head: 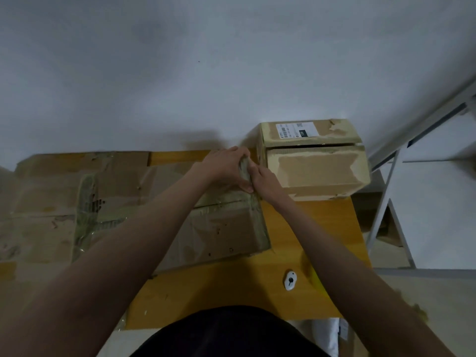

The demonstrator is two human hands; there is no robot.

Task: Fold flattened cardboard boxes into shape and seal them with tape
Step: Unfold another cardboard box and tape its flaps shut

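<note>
Cardboard covers most of what lies ahead of you. At nine o'clock a flattened sheet (51,207), streaked with old tape, spreads over the left part of the tabletop (316,233) and runs off the frame's left edge. Toward the centre sits the box you are working on (226,233), its upper face crossed by glossy tape along the seam and the right edge; your left forearm crosses its near-left corner and hides that part.

Your left hand (226,168) reaches in from seven o'clock, fingers curled round a crumpled wad of tape (244,168) at the box's far right corner. Your right hand (265,182) comes in from five o'clock and meets it there, fingers pinching the same wad from the right. Both hands are pressed together, so the wad is mostly buried between them and its exact shape is hard to make out.

Just beside your right hand, at one o'clock, an assembled box (314,161) with a shipping label (296,131) stands at the tabletop's far right corner, its top flaps slightly parted and their paper skin torn away in patches. At five o'clock, on bare wood near you, lies a small white object (291,280) with a dark hole; what it is cannot be told. A white metal frame (391,176) stands past the tabletop's right edge.
</note>
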